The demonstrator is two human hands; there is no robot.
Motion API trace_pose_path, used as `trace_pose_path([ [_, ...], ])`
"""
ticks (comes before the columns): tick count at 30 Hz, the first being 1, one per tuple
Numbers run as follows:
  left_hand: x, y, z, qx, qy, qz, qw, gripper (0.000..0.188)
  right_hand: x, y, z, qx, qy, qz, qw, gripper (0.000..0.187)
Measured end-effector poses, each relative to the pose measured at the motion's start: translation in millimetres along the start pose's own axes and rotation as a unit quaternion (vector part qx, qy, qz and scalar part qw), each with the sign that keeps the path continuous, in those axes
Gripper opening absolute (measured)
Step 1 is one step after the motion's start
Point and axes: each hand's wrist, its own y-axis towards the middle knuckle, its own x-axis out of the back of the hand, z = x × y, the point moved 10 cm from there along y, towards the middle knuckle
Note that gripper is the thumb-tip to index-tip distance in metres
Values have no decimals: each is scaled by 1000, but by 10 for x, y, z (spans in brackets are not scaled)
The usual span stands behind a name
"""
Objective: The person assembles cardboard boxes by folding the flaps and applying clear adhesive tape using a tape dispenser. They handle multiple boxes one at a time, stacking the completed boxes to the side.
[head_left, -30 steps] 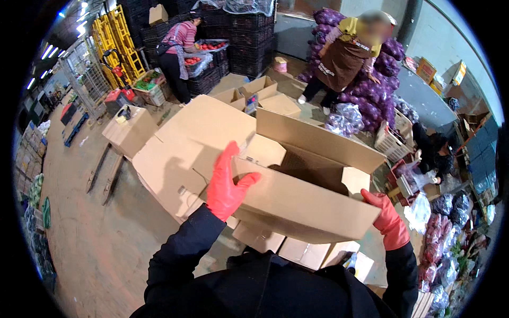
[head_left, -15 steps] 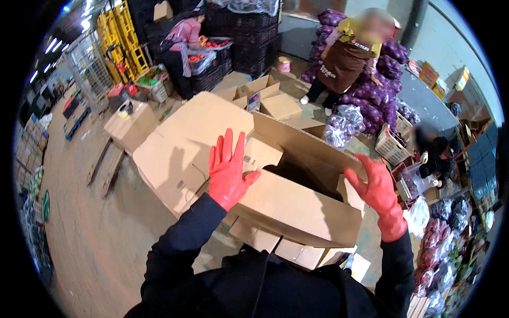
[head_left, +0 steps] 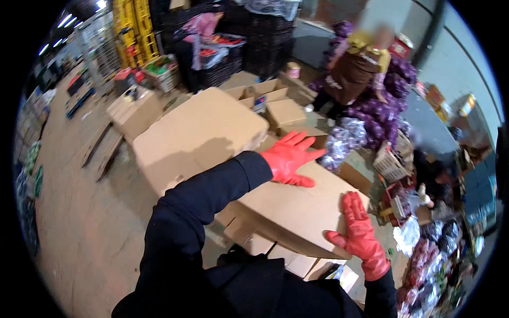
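Note:
A large brown cardboard box (head_left: 289, 209) stands in front of me, its near flap lying over the opening. Another wide cardboard panel (head_left: 204, 119) spreads out flat to its left. My left hand (head_left: 292, 158), in a red rubber glove, reaches over the far side of the box with fingers spread, palm against the cardboard or just above it. At the box's right end, my right hand (head_left: 361, 236), gloved the same way, lies along the edge with fingers stretched and thumb apart. Neither hand grips anything. The inside of the box is hidden.
Other cartons (head_left: 283, 114) stand beyond the box, and a taped carton (head_left: 135, 111) sits at the left. A co-worker in a brown apron (head_left: 350, 77) stands by purple net sacks (head_left: 374, 114). Another person (head_left: 199, 32) bends over crates. Bagged produce (head_left: 424, 254) lies at the right.
The near flap has swung over the box's opening, covering it. My left hand has moved right and away from me across the box; my right hand has come down along the right end.

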Motion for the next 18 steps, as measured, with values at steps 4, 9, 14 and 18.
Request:
trace_pose_path([
  [4, -209, 11, 27, -15, -17, 99, 995, 77, 70, 3, 67, -66, -78, -15, 995, 102],
  [9, -216, 84, -23, -19, -19, 98, 995, 78, -27, -8, 768, -8, -39, -93, 995, 100],
  [14, -94, 40, -31, 59, -68, 178, 980, 83, -102, 96, 573, -13, -77, -102, 992, 100],
  [18, -74, -17, -38, 108, -78, 190, 973, 90, 173, 134, 478, 59, -92, -84, 991, 100],
])
